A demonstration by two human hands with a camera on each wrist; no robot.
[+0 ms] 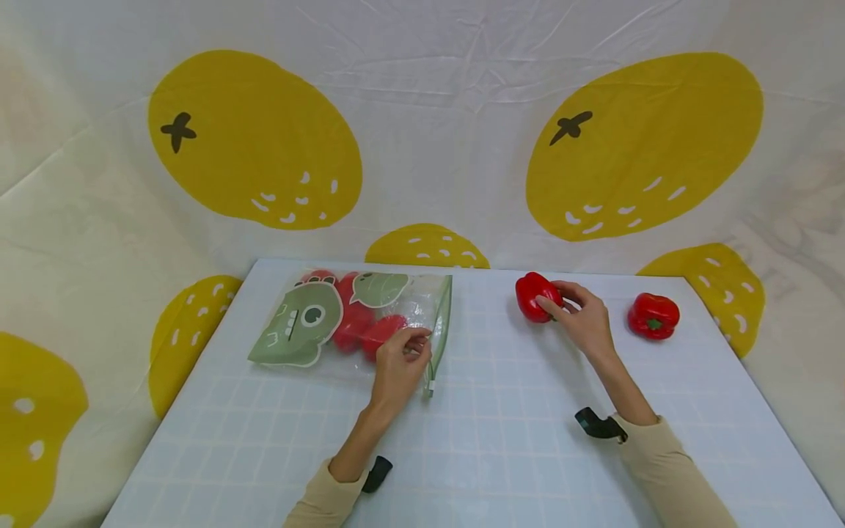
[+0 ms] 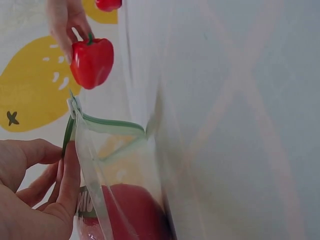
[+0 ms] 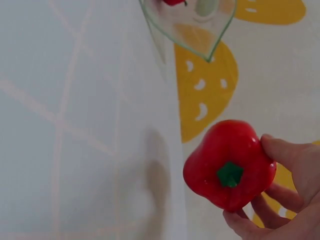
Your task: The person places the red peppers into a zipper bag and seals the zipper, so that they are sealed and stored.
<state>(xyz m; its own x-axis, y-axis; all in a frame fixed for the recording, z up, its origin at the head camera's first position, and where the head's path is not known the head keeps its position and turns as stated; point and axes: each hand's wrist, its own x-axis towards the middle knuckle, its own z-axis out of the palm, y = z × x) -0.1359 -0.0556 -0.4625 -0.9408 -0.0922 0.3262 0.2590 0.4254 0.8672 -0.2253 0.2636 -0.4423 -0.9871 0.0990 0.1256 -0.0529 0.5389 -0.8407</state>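
Observation:
A clear zip bag (image 1: 412, 297) with a green dinosaur print lies on the table's left half, several red bell peppers (image 1: 356, 319) inside it. My left hand (image 1: 399, 367) pinches the bag's green-edged opening between thumb and fingers; in the left wrist view the mouth (image 2: 112, 122) gapes. To the right of the bag, my right hand (image 1: 584, 319) grips a red bell pepper (image 1: 535, 297) above the table. Its green stem (image 3: 230, 174) faces the camera in the right wrist view, fingers and thumb on its sides.
Another red bell pepper (image 1: 653, 317) sits at the far right of the white gridded table (image 1: 488, 440). Behind the table hangs a pale cloth (image 1: 449, 147) printed with yellow fruit. A white slider (image 1: 429, 387) is at the near end of the bag's opening.

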